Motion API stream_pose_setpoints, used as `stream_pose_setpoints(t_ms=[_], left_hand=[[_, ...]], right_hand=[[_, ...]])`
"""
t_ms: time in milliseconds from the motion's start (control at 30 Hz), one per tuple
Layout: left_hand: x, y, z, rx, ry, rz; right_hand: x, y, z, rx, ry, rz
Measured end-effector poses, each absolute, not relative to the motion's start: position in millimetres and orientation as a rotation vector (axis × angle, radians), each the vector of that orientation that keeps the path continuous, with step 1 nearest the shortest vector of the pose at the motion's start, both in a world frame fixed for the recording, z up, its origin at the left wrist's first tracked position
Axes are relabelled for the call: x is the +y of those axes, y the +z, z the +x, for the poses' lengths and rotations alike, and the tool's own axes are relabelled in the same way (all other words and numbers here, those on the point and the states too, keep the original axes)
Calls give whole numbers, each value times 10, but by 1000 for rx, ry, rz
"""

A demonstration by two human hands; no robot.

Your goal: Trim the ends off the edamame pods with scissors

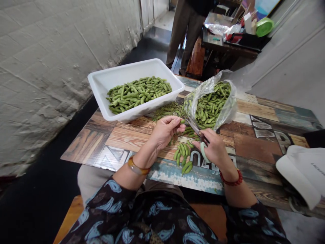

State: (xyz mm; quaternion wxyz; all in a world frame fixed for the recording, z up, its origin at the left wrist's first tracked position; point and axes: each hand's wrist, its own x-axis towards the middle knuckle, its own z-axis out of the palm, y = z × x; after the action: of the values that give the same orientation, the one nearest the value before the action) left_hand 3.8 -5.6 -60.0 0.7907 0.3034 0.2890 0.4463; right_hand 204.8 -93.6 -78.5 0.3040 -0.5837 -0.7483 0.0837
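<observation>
Between the thumb and fingers of my left hand [167, 130] is a green edamame pod [182, 121], its tip showing. My right hand [212, 144] grips a pair of scissors [204, 149] with pale green handles; the blades point at the pod. Several loose pods [181, 152] lie on the table just below my hands. Behind them, a clear plastic bag [231, 112] lies with its mouth toward me, full of pods. A white plastic tub [101, 106] at the left holds many more pods. Small trimmed bits [169, 110] are heaped between tub and bag.
The patterned wooden table [132, 135] runs up to the right, where a white cap [302, 169] lies near its edge. A person [181, 30] stands beyond it. Farther back, another table [218, 40] is cluttered with things. A rough white wall [58, 51] rises on the left.
</observation>
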Motion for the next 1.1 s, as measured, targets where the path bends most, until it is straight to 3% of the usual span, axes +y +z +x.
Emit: stream_pose_setpoints(t_ms=[633,1100], left_hand=[[-97,-642,39,702,934,1208],[-170,-614,78,684,780,1237]], right_hand=[[-991,-677,2020,-2071,326,-1625],[-972,-719,1986,-2159,357,-1567]])
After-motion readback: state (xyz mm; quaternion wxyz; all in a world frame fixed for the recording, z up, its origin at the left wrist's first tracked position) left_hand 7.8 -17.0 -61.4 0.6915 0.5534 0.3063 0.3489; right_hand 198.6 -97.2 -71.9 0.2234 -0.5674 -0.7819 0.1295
